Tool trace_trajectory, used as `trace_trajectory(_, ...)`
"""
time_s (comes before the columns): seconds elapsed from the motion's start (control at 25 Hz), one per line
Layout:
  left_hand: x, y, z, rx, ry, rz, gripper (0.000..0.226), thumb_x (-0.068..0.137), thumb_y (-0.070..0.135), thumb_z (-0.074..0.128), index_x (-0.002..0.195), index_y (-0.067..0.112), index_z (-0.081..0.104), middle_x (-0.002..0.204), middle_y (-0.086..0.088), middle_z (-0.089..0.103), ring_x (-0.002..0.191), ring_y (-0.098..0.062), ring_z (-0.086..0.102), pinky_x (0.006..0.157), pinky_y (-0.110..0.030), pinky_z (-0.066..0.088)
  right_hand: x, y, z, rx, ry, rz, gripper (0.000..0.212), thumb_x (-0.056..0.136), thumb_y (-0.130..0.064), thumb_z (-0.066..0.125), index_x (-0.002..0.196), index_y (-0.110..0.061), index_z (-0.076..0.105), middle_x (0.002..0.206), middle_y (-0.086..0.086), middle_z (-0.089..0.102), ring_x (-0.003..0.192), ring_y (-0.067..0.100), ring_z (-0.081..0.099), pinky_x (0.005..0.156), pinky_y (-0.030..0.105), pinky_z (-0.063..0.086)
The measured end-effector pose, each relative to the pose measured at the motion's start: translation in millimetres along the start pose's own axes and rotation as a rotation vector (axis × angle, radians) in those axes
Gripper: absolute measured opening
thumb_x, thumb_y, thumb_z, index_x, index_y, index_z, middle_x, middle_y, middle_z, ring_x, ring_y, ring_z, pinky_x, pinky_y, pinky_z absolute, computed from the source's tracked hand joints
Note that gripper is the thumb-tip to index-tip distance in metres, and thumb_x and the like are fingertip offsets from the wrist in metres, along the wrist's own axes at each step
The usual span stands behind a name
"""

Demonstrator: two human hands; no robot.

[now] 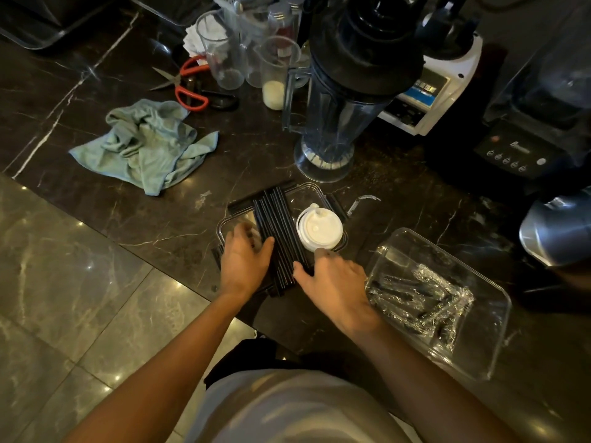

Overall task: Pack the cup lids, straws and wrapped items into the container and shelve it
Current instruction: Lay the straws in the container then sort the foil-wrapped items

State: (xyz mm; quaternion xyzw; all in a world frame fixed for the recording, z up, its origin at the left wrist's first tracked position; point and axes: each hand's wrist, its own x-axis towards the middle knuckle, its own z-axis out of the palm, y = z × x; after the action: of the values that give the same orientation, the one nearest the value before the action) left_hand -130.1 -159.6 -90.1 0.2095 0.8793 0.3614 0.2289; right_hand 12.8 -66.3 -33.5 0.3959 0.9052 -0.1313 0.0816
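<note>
A bundle of black straws (277,231) lies lengthwise across a clear container (307,190) near the counter's front edge. A white cup lid stack (319,227) sits inside that container, right of the straws. My left hand (243,259) holds the bundle's left side, thumb against the straws. From the right, my right hand (334,282) presses its thumb against the bundle's near end. A second clear container (489,318) to the right holds several plastic-wrapped black items (422,298).
A crumpled teal cloth (147,145) lies at the left on the dark marble counter. Orange-handled scissors (187,86), clear measuring cups (275,71), a blender jar (332,123) and blender bases (524,145) crowd the back. A steel pitcher (559,228) stands at the right.
</note>
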Motion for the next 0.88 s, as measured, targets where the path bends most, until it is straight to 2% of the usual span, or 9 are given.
trace_trajectory(0.12, 2.5, 25.6, -1.8, -0.042, 0.015, 0.078, 0.042, 0.094, 0.037, 0.071, 0.129, 0.015, 0.060, 0.118, 0.000, 0.065, 0.088, -0.004, 0.062, 0.074, -0.014, 0.046, -7.4, 8.5, -7.6, 0.035, 0.072, -0.017, 0.041, 0.101, -0.048, 0.050, 0.109, -0.012, 0.067, 0.094, 0.006, 0.075, 0.082, 0.027, 0.075, 0.063, 0.033, 0.042)
trace_trajectory(0.2, 2.8, 53.1, 2.9, -0.119, -0.078, 0.167, 0.031, 0.094, 0.035, 0.071, 0.121, 0.020, 0.063, 0.104, 0.006, 0.069, 0.084, -0.004, 0.066, 0.070, -0.019, 0.052, -12.2, 21.8, -14.6, 0.114, 0.144, 0.019, 0.034, 0.101, -0.042, 0.051, 0.111, -0.013, 0.066, 0.094, 0.006, 0.074, 0.081, 0.026, 0.074, 0.065, 0.034, 0.049)
trace_trajectory(0.28, 1.1, 83.8, 15.2, -0.166, -0.196, 0.247, 0.022, 0.094, 0.032, 0.071, 0.113, 0.022, 0.066, 0.096, 0.008, 0.071, 0.084, -0.003, 0.069, 0.071, -0.023, 0.056, -16.8, 43.0, -23.7, 0.210, 0.216, 0.084, 0.026, 0.101, -0.037, 0.055, 0.110, -0.015, 0.065, 0.095, 0.005, 0.072, 0.082, 0.026, 0.072, 0.067, 0.034, 0.050)
trace_trajectory(0.44, -14.3, 139.6, 57.8, -0.152, -0.409, 0.339, 0.019, 0.091, 0.029, 0.074, 0.108, 0.023, 0.068, 0.085, 0.005, 0.069, 0.078, -0.011, 0.069, 0.079, -0.030, 0.056, -37.1, 99.1, -36.9, 0.324, 0.331, 0.231, 0.023, 0.098, -0.027, 0.062, 0.116, -0.014, 0.065, 0.102, 0.007, 0.073, 0.087, 0.027, 0.071, 0.072, 0.036, 0.055)
trace_trajectory(0.52, -27.2, 157.3, 82.3, -0.082, -0.552, 0.424, 0.022, 0.090, 0.027, 0.075, 0.110, 0.022, 0.068, 0.084, 0.009, 0.065, 0.079, -0.010, 0.066, 0.081, -0.031, 0.056, -47.5, 129.4, -36.8, 0.358, 0.277, 0.355, 0.022, 0.097, -0.021, 0.064, 0.118, -0.014, 0.064, 0.107, 0.007, 0.072, 0.094, 0.028, 0.071, 0.076, 0.038, 0.056)
trace_trajectory(0.64, -46.5, 171.1, 119.8, 0.158, -0.725, 0.611, 0.028, 0.089, 0.026, 0.075, 0.116, 0.021, 0.068, 0.093, 0.010, 0.065, 0.085, -0.011, 0.067, 0.084, -0.032, 0.056, -66.1, 178.0, -32.0, 0.282, 0.067, 0.476, 0.023, 0.095, -0.012, 0.062, 0.118, -0.013, 0.063, 0.111, 0.011, 0.071, 0.104, 0.032, 0.069, 0.082, 0.039, 0.054)
trace_trajectory(0.76, -59.1, 173.1, 147.9, 0.587, -0.849, 0.805, 0.040, 0.092, 0.032, 0.071, 0.129, 0.018, 0.060, 0.123, -0.004, 0.067, 0.113, -0.025, 0.067, 0.095, -0.039, 0.055, -82.5, 208.1, -24.1, 0.235, -0.161, 0.413, 0.036, 0.093, -0.003, 0.061, 0.127, -0.015, 0.061, 0.110, 0.008, 0.068, 0.107, 0.028, 0.067, 0.090, 0.039, 0.055)
trace_trajectory(0.88, -65.0, 167.5, 165.3, 0.894, -0.813, 0.886, 0.052, 0.093, 0.023, 0.070, 0.141, 0.017, 0.051, 0.141, -0.008, 0.058, 0.129, -0.029, 0.058, 0.100, -0.043, 0.050, -85.2, 217.9, -16.9, 0.240, -0.220, 0.312, 0.044, 0.094, -0.002, 0.060, 0.134, -0.020, 0.057, 0.112, 0.006, 0.067, 0.105, 0.024, 0.065, 0.092, 0.040, 0.054)
